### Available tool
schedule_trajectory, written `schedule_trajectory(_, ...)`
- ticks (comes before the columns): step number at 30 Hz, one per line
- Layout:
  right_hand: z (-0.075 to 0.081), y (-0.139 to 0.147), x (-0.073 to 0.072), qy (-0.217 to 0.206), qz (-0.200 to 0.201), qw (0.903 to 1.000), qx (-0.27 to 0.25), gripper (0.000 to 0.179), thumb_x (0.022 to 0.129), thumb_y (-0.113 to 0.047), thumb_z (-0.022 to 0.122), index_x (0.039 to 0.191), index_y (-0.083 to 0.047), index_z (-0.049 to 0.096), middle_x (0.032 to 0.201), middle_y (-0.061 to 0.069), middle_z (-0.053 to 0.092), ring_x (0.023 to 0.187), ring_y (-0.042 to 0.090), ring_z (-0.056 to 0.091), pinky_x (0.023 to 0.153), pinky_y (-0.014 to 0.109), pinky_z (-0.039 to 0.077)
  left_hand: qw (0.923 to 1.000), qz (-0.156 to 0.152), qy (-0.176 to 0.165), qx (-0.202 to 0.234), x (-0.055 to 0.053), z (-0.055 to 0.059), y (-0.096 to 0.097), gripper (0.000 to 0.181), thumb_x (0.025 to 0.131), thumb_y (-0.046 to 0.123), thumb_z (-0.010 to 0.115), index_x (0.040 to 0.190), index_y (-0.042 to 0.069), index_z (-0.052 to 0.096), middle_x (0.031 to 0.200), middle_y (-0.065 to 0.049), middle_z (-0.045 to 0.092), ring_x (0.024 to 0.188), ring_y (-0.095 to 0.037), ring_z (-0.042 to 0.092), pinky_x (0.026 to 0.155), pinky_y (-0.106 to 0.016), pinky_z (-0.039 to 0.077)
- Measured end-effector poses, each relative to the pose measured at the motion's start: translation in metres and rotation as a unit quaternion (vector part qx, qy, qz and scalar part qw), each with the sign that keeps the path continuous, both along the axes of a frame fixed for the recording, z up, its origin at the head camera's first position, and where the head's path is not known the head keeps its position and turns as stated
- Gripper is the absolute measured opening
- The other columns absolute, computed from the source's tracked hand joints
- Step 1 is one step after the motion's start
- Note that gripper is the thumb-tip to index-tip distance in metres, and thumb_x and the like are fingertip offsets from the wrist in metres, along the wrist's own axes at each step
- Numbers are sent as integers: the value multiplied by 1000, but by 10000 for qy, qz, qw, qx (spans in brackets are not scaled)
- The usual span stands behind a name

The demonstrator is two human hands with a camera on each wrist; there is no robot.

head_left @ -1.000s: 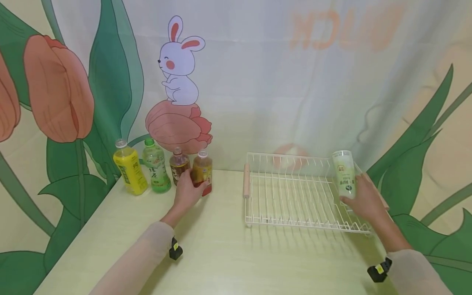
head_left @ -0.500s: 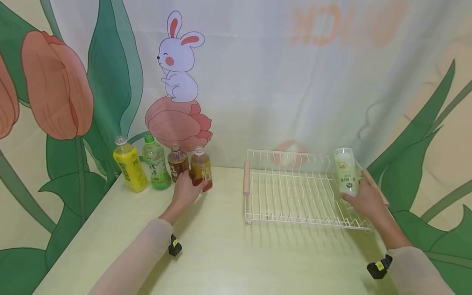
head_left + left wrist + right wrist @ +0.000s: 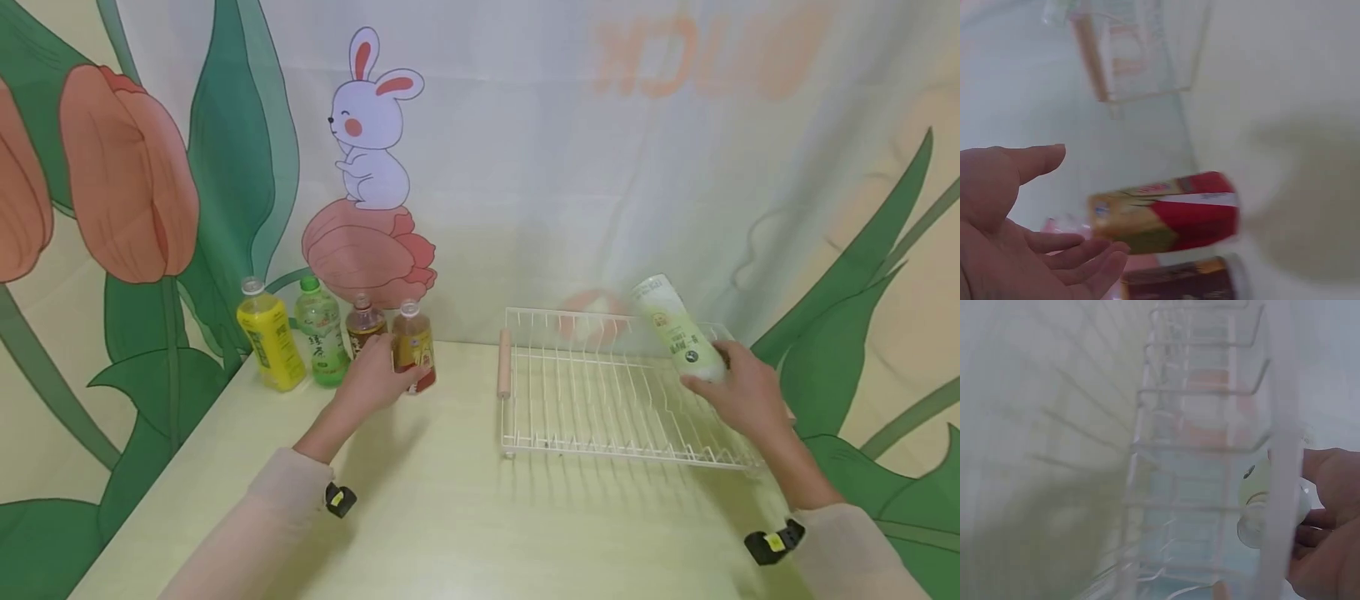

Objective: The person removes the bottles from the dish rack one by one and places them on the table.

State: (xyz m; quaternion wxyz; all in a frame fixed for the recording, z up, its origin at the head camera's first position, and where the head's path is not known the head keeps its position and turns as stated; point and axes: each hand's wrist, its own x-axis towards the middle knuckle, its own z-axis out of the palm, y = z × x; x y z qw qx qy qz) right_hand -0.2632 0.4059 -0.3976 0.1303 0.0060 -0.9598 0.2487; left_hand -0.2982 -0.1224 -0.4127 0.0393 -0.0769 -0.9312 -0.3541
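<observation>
My left hand [image 3: 372, 375] is at the red-and-yellow bottle [image 3: 412, 346]. In the left wrist view its fingers [image 3: 1079, 250] are loosely extended, with a gap between thumb and fingers. The brown-labelled bottle [image 3: 362, 321] stands just left of that bottle, partly behind the hand. My right hand [image 3: 738, 387] grips a white and pale green bottle [image 3: 671, 325] near its lower end, tilted with its top to the left. It is above the right part of the white wire rack [image 3: 585, 454]. Rack wires partly cover the bottle [image 3: 1257, 487] in the right wrist view.
A yellow bottle [image 3: 273, 346] and a green-capped bottle [image 3: 321, 337] stand upright at the table's left back. The rack has a wooden handle [image 3: 505, 364] on its left side. A printed curtain [image 3: 510, 167] hangs behind the table [image 3: 450, 517].
The pale green bottle has gone from nearly upright to tilted left, moving left with my right hand. My left hand has opened around the red-and-yellow bottle, its forearm shifting slightly left.
</observation>
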Motion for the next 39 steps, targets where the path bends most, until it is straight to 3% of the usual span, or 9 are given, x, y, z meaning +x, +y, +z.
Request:
schedule_trajectory(4,19,-20,3,299,377,9987,150,81,94,-40,82,151,4,47,127,28,63,94,38,64,64,38,51,9967,-282,723,-246,14,28,16,72,96,39,80,149,1,51,145,-20,55,131,-37,56,108,-55,51)
schedule_trajectory(7,36,-36,8,394,638,9967,300,77,93,-34,84,151,3,49,128,26,62,98,37,63,69,42,52,9820,-801,1649,-446,23,45,33,76,92,37,85,151,2,51,148,-17,54,139,-36,50,115,-52,45)
schedule_trajectory(9,46,-48,13,397,778,9953,412,75,93,-33,84,150,0,50,130,23,63,101,37,63,73,47,52,9621,-1235,2329,-693,27,54,44,80,91,36,87,153,1,50,152,-16,52,144,-35,46,120,-49,41)
schedule_trajectory(12,58,-65,20,432,1126,9914,500,73,93,-28,84,151,1,50,134,23,61,110,39,61,79,53,54,9235,-1810,3208,-1074,29,66,63,81,89,35,88,153,3,51,150,-12,55,140,-32,49,119,-44,42)
schedule_trajectory(16,65,-87,26,654,1642,9821,657,71,90,-20,87,148,1,53,136,23,61,114,39,59,80,53,55,8720,-2261,4093,-1446,30,78,88,80,88,38,89,152,5,55,148,-8,59,139,-28,51,119,-42,41)
schedule_trajectory(20,65,-105,31,747,1985,9732,890,73,85,-16,91,147,-2,55,138,20,62,115,37,61,79,50,58,8428,-2505,4446,-1711,32,84,108,80,87,40,89,152,7,55,147,-5,60,139,-26,52,116,-41,44)
schedule_trajectory(25,62,-120,36,799,2367,9634,975,74,83,-15,93,146,-3,56,138,19,62,114,35,63,80,47,60,8405,-2778,4121,-2158,33,85,125,81,87,44,88,153,11,55,149,-1,60,139,-23,53,113,-39,45)
schedule_trajectory(33,58,-137,46,927,2664,9545,971,72,81,-15,94,142,-3,58,135,15,62,110,30,64,81,43,61,8620,-2783,3361,-2582,36,74,130,73,86,43,89,148,16,61,142,1,64,133,-21,58,108,-39,49)
schedule_trajectory(39,58,-142,45,979,2705,9509,1146,73,81,-18,95,143,-3,59,137,14,62,113,31,63,84,46,61,8707,-2626,3128,-2740,34,69,132,64,89,41,87,144,17,63,141,0,65,132,-21,59,105,-37,51)
